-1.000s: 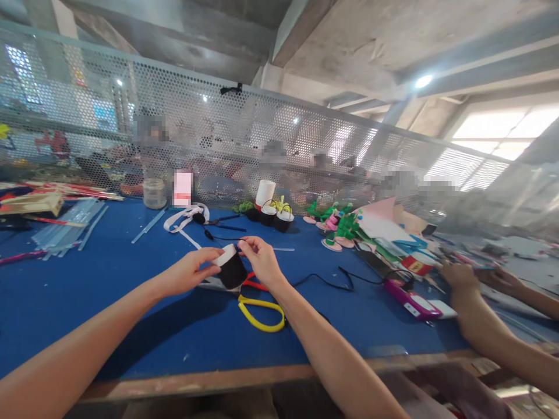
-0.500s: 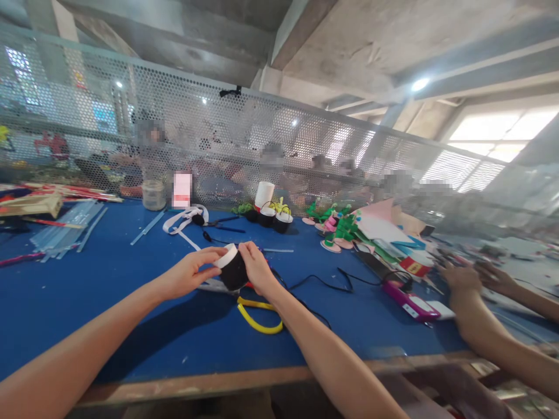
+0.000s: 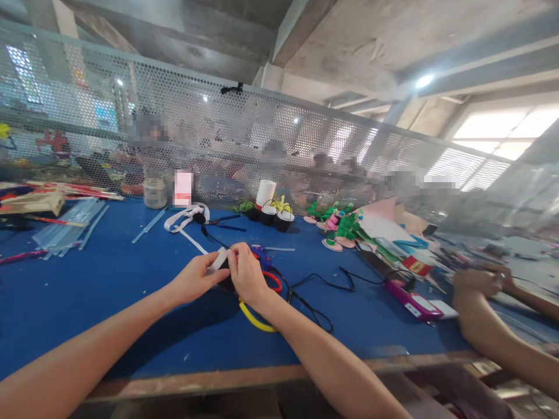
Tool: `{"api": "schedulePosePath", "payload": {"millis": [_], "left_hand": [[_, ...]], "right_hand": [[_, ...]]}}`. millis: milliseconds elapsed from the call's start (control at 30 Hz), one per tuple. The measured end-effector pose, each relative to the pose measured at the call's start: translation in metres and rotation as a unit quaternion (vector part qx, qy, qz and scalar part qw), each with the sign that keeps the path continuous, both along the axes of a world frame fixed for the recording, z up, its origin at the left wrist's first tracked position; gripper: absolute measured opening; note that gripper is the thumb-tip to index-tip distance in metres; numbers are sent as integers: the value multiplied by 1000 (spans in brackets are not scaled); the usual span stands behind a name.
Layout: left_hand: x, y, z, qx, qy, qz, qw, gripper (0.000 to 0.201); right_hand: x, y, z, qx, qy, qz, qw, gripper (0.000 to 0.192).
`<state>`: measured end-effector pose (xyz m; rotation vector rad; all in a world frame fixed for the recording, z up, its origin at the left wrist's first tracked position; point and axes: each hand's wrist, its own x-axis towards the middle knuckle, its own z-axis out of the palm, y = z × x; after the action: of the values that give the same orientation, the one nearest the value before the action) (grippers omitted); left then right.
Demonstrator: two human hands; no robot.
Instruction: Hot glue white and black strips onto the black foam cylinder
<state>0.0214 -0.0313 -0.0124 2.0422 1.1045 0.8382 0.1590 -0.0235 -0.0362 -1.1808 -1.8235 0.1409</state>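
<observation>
Between my two hands is a small black cup with a white rim band (image 3: 219, 260), mostly covered by my fingers. My left hand (image 3: 197, 278) pinches it at the white band, thumb toward me. On the other side my right hand (image 3: 247, 271) is closed over the cup's black part, hiding much of it. Just beyond the right wrist lie a blue tool (image 3: 262, 256), partly covered, and a red loop (image 3: 274, 281). A curved yellow handle (image 3: 255, 319) pokes out beneath the right forearm. White ribbon (image 3: 192, 240) trails from the back toward my left hand.
Small black-and-white pots (image 3: 285, 217) with handles stand near the perforated metal screen (image 3: 236, 128). Clear glue sticks (image 3: 70, 227) lie left, green figures (image 3: 347, 224) right. A black cord (image 3: 321, 278) runs toward a purple power strip (image 3: 413, 302). A co-worker's hand (image 3: 476, 283) is at right.
The cup has turned and tilted in my hands, so less of its black side shows. My right hand has shifted left over it. The co-worker's hands at right have moved slightly.
</observation>
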Motion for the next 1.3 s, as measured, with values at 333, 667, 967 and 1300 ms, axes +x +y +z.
{"api": "schedulePosePath", "payload": {"millis": [333, 667, 967, 1300], "left_hand": [[-2, 4, -4, -9, -6, -14, 1000, 26], [-2, 5, -5, -20, -18, -8, 1000, 27], [1, 2, -6, -42, -73, 8, 996, 28], [-1, 4, -7, -50, -88, -5, 995, 24]], "right_hand": [[5, 2, 2, 48, 22, 40, 998, 14], [2, 5, -3, 43, 23, 33, 998, 14], [-1, -2, 0, 26, 7, 27, 999, 12], [20, 10, 9, 29, -14, -6, 999, 20]]}}
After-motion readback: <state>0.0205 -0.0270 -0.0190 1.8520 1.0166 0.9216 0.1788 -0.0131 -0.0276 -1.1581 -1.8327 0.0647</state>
